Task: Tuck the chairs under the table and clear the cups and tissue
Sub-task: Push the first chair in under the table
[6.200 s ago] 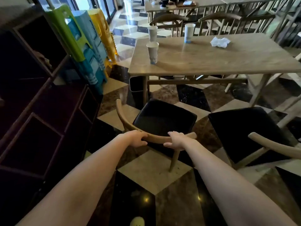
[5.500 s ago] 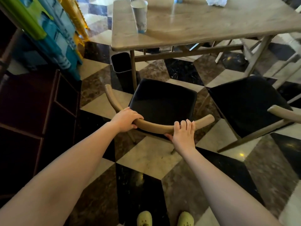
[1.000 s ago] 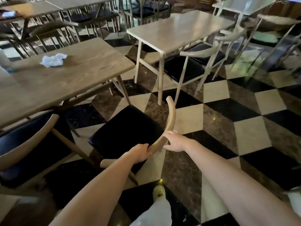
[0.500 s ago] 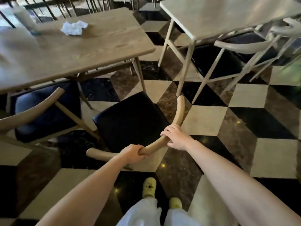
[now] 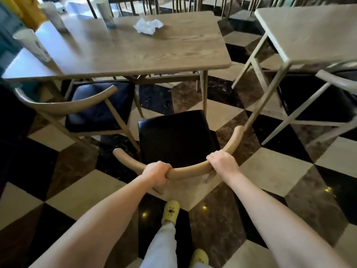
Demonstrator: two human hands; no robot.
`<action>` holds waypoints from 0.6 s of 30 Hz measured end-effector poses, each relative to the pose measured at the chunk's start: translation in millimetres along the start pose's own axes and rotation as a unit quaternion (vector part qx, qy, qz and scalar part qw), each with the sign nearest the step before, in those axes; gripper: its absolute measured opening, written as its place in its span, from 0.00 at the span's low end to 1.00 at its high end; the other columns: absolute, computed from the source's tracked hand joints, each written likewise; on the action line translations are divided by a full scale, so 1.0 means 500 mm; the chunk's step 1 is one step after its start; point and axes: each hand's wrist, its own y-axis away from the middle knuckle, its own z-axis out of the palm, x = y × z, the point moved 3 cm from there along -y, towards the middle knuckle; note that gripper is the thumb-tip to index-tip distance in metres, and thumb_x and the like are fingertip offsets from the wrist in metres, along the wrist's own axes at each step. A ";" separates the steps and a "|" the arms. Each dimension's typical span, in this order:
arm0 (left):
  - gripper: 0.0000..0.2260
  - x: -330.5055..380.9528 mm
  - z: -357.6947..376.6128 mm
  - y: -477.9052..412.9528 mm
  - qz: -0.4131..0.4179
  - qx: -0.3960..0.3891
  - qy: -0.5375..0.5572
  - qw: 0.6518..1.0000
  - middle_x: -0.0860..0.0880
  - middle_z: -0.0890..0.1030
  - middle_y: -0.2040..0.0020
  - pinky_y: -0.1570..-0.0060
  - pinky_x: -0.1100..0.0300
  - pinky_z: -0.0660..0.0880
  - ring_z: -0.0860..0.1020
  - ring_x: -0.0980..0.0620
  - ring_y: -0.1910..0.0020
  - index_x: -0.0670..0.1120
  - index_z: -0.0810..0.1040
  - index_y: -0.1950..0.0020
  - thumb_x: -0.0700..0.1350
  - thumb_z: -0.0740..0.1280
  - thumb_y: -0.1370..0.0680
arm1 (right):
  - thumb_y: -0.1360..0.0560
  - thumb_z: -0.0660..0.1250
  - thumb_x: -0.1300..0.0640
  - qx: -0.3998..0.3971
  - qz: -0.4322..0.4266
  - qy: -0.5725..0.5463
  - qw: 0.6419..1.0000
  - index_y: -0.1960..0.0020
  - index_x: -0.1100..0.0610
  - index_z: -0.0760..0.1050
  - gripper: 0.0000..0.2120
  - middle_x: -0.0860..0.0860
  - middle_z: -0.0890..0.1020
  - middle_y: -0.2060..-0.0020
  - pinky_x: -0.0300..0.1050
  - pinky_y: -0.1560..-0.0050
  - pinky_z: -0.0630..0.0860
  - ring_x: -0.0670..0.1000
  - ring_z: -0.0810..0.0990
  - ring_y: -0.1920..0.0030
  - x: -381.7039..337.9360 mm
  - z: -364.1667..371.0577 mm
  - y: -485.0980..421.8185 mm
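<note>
Both hands grip the curved wooden backrest of a black-seated chair [image 5: 174, 135] that stands just short of the wooden table [image 5: 173, 55]. My left hand [image 5: 157, 174] is closed on the rail left of centre, my right hand [image 5: 222, 163] right of centre. A second chair [image 5: 96, 105] at the left has its seat partly under the table. On the tabletop lie a crumpled white tissue [image 5: 147, 26] and three paper cups: one at the left edge [image 5: 31, 45], one at the far left [image 5: 53, 16], one behind [image 5: 104, 11], all blurred.
A pale table [image 5: 309, 31] with its own chair [image 5: 328, 97] stands close on the right, leaving a narrow gap. Stacked coloured plastic stools [image 5: 11, 20] are at the far left. Railings run behind the table. My feet in yellow clogs [image 5: 170, 210] stand on the checkered floor.
The chair has swung round so its seat faces the table squarely, and my view has turned left with it. Both hands keep their grip on the backrest.
</note>
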 end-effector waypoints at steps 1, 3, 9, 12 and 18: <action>0.17 -0.009 -0.016 -0.014 0.001 0.003 -0.009 1.000 0.54 0.80 0.49 0.56 0.61 0.75 0.79 0.54 0.52 0.54 0.75 0.39 0.47 0.70 0.27 | 0.24 0.62 0.63 0.003 -0.001 0.001 1.000 0.39 0.58 0.73 0.13 0.55 0.79 0.44 0.47 0.37 0.70 0.55 0.76 0.43 0.000 -0.007 -0.020; 0.18 -0.029 -0.048 -0.045 0.003 0.009 -0.026 1.000 0.52 0.80 0.46 0.52 0.58 0.76 0.79 0.51 0.49 0.53 0.75 0.38 0.48 0.71 0.27 | 0.23 0.61 0.63 0.005 0.005 0.004 1.000 0.39 0.58 0.73 0.13 0.55 0.79 0.43 0.47 0.38 0.70 0.55 0.76 0.43 0.002 -0.019 -0.064; 0.19 -0.091 -0.154 -0.175 0.021 0.018 -0.048 0.998 0.50 0.80 0.44 0.46 0.53 0.77 0.79 0.49 0.46 0.52 0.74 0.36 0.49 0.71 0.27 | 0.24 0.61 0.64 0.013 0.023 -0.003 1.000 0.41 0.57 0.72 0.13 0.54 0.79 0.45 0.46 0.39 0.69 0.55 0.75 0.43 0.033 -0.048 -0.217; 0.20 -0.129 -0.219 -0.251 0.037 0.031 -0.064 0.997 0.49 0.80 0.43 0.46 0.54 0.75 0.79 0.48 0.45 0.52 0.74 0.35 0.50 0.71 0.27 | 0.25 0.60 0.66 0.017 0.029 -0.006 0.999 0.42 0.58 0.73 0.12 0.55 0.80 0.46 0.46 0.40 0.68 0.56 0.76 0.44 0.057 -0.066 -0.314; 0.20 -0.189 -0.312 -0.385 0.052 0.036 -0.071 0.995 0.49 0.80 0.44 0.47 0.54 0.74 0.78 0.48 0.44 0.52 0.74 0.36 0.50 0.71 0.27 | 0.25 0.60 0.65 0.016 0.036 -0.011 0.999 0.43 0.59 0.74 0.11 0.56 0.80 0.47 0.48 0.41 0.69 0.57 0.76 0.45 0.094 -0.091 -0.471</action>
